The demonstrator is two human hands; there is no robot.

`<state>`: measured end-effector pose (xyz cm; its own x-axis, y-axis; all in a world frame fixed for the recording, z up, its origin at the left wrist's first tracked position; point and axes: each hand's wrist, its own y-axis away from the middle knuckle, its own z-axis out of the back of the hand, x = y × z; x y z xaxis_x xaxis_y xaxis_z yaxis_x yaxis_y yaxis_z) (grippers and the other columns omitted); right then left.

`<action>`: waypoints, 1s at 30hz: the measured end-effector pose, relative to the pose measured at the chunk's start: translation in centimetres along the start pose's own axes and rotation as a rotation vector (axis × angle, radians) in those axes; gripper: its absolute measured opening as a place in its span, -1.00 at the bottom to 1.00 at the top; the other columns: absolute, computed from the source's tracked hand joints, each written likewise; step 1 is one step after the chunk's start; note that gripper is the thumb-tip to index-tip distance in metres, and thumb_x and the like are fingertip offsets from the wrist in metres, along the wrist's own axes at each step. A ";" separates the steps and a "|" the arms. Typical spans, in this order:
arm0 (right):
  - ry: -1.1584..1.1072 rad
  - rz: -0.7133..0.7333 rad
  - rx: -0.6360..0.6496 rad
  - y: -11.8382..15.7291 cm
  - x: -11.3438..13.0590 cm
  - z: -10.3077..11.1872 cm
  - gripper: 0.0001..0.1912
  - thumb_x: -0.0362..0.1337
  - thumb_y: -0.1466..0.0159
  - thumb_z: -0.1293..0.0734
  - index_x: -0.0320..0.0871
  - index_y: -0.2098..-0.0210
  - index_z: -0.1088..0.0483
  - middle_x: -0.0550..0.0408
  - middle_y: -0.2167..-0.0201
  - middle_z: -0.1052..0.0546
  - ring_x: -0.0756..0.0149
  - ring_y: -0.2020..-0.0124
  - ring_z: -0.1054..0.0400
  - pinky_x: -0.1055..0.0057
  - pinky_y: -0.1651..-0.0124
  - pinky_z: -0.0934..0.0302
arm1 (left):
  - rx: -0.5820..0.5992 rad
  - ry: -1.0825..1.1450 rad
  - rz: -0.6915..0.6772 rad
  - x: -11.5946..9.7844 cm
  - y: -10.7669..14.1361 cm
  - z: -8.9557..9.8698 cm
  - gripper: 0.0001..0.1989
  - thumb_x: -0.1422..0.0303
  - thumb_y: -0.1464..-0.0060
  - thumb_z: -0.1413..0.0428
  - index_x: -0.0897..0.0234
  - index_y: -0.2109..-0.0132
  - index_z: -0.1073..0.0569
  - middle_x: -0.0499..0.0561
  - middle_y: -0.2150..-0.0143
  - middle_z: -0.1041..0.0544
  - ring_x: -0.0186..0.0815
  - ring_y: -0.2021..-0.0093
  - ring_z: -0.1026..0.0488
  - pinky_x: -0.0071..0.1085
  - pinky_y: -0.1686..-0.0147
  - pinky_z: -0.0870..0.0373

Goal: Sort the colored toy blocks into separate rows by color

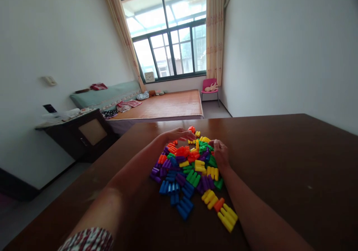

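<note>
A loose pile of plastic blocks in red, orange, yellow, green, blue and purple lies on the brown table. My left hand reaches over the far left side of the pile, fingers stretched out to the right with nothing visibly held. At the pile's right edge is my right hand, its fingers curled near green and yellow blocks; whether they hold a piece is hidden. Nearest to me, a yellow block lies beside an orange block and another yellow one.
Beyond the table stands a bed with clothes on it, below a window. A dark cabinet is at the left. A pink chair holding a soft toy stands near the right wall.
</note>
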<state>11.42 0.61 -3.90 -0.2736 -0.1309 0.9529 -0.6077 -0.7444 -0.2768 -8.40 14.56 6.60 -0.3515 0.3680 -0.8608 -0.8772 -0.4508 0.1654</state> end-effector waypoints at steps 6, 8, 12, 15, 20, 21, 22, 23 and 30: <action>0.068 0.003 -0.026 -0.3 -0.1 -0.4 -0.56 -0.03 -0.29 -0.04 -0.10 0.40 -0.44 0.03 0.37 -0.56 0.23 0.32 -0.40 0.34 0.18 -0.22 | -0.602 -0.232 0.106 3.3 -7.5 2.1 -0.46 0.07 -0.07 -0.12 0.32 -0.10 -0.44 0.18 -0.07 -0.49 -0.12 -0.07 -0.39 -0.25 -0.06 -0.31; 0.100 0.011 -0.039 -0.3 -0.2 -0.5 -0.57 -0.06 -0.30 -0.03 -0.09 0.37 -0.43 0.03 0.36 -0.56 0.23 0.31 -0.39 0.34 0.17 -0.22 | -0.590 -0.257 0.142 4.1 -9.6 1.8 -0.47 0.13 -0.02 -0.16 0.33 -0.09 -0.44 0.18 -0.05 -0.51 -0.12 -0.03 -0.42 -0.26 -0.03 -0.34; 0.173 0.061 -0.101 -0.4 -0.4 -0.6 -0.58 -0.10 -0.30 -0.02 -0.10 0.27 -0.45 -0.01 0.29 -0.55 0.18 0.20 -0.37 0.29 0.09 -0.20 | -0.453 -0.264 0.129 4.3 -10.9 0.3 -0.60 0.26 0.06 -0.22 0.34 0.05 -0.54 0.13 0.07 -0.58 -0.15 0.10 -0.48 -0.34 0.07 -0.38; 0.231 0.076 -0.117 -0.4 -0.4 -0.6 -0.57 -0.12 -0.30 -0.02 -0.11 0.23 -0.47 -0.06 0.25 -0.55 0.13 0.15 -0.34 0.25 0.05 -0.18 | -0.248 -0.256 0.033 3.3 -9.5 -0.9 -0.67 0.28 0.04 -0.19 0.36 0.12 -0.57 0.08 0.18 -0.61 -0.21 0.21 -0.50 -0.38 0.16 -0.40; 0.171 0.046 -0.093 -0.5 -0.5 -0.4 -0.57 -0.12 -0.27 -0.04 -0.14 0.19 -0.46 -0.07 0.22 -0.55 0.14 0.19 -0.37 0.24 0.06 -0.20 | -0.068 -0.194 -0.125 -0.3 -3.4 -3.2 -0.60 0.17 -0.08 -0.12 0.37 0.05 -0.55 0.10 0.19 -0.60 -0.25 0.25 -0.51 -0.38 0.23 -0.42; 0.145 0.030 -0.084 -0.6 -0.6 -0.3 -0.57 -0.12 -0.26 -0.04 -0.14 0.20 -0.46 -0.07 0.23 -0.55 0.15 0.20 -0.38 0.25 0.08 -0.21 | -0.066 -0.199 -0.167 -1.1 -1.8 -4.0 -0.59 0.15 -0.11 -0.10 0.35 0.03 -0.54 0.10 0.18 -0.60 -0.24 0.23 -0.51 -0.36 0.21 -0.42; 0.114 0.014 -0.074 -0.8 -0.8 -0.3 -0.58 -0.12 -0.25 -0.05 -0.15 0.21 -0.46 -0.06 0.23 -0.56 0.16 0.22 -0.38 0.26 0.09 -0.22 | -0.072 -0.219 -0.227 -2.0 -0.1 -5.1 -0.59 0.13 -0.13 -0.08 0.33 0.03 -0.54 0.11 0.14 -0.59 -0.23 0.18 -0.51 -0.35 0.16 -0.41; 0.080 0.002 -0.068 -0.9 -0.9 -0.2 -0.57 -0.11 -0.25 -0.04 -0.16 0.21 -0.46 -0.06 0.24 -0.56 0.17 0.22 -0.39 0.28 0.11 -0.24 | -0.100 -0.257 -0.299 -2.9 1.6 -6.5 -0.61 0.13 -0.15 -0.07 0.31 0.04 -0.54 0.11 0.11 -0.58 -0.22 0.13 -0.50 -0.33 0.09 -0.40; 0.335 -0.020 0.054 -1.3 -1.5 0.7 -0.49 -0.07 -0.31 0.01 -0.09 0.04 -0.45 -0.02 -0.02 -0.49 0.14 -0.07 -0.30 0.20 -0.16 -0.12 | -0.130 -0.707 -0.521 -5.7 9.6 -19.8 -0.68 0.13 -0.22 -0.01 0.04 -0.03 -0.49 0.02 -0.18 -0.40 -0.15 -0.25 -0.20 -0.16 -0.26 -0.02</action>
<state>13.14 1.28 -4.90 -0.4971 0.0997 0.8619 -0.5773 -0.7796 -0.2428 -8.32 -7.96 3.59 -0.0750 0.9492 -0.3055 -0.9533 -0.1582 -0.2574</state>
